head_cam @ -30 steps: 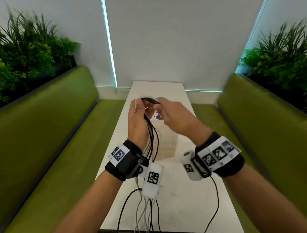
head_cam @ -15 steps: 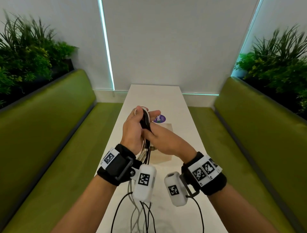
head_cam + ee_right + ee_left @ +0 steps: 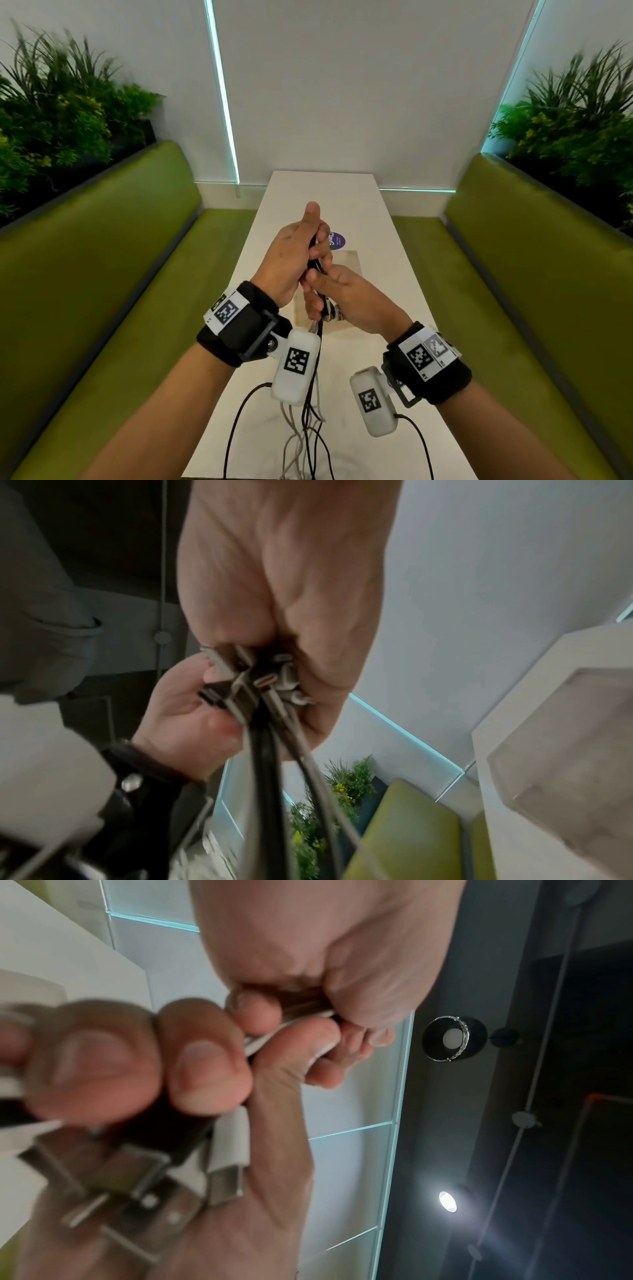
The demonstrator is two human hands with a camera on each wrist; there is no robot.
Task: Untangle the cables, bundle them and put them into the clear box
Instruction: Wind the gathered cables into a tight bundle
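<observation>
Both hands grasp the cables [image 3: 317, 274] above the table [image 3: 376, 274], left hand [image 3: 291, 253] high, right hand [image 3: 346, 298] clenched round the plugs [image 3: 260, 685], so I'd keep those ends level while coiling, clear box [image 3: 349, 260] just beyond.

Purple round sticker [image 3: 336, 241] on table [image 3: 383, 260] — reads "Clav…", rest hidden by fingers.

This looks like a booth in an office lounge or café. Two green padded benches [image 3: 113, 260] fill the left and right of the frame, flanking a narrow white worktop [image 3: 376, 219] in the centre. Planters of greenery [image 3: 58, 113] fill the upper corners, and teal light strips [image 3: 222, 92] run down the white back wall.
</observation>
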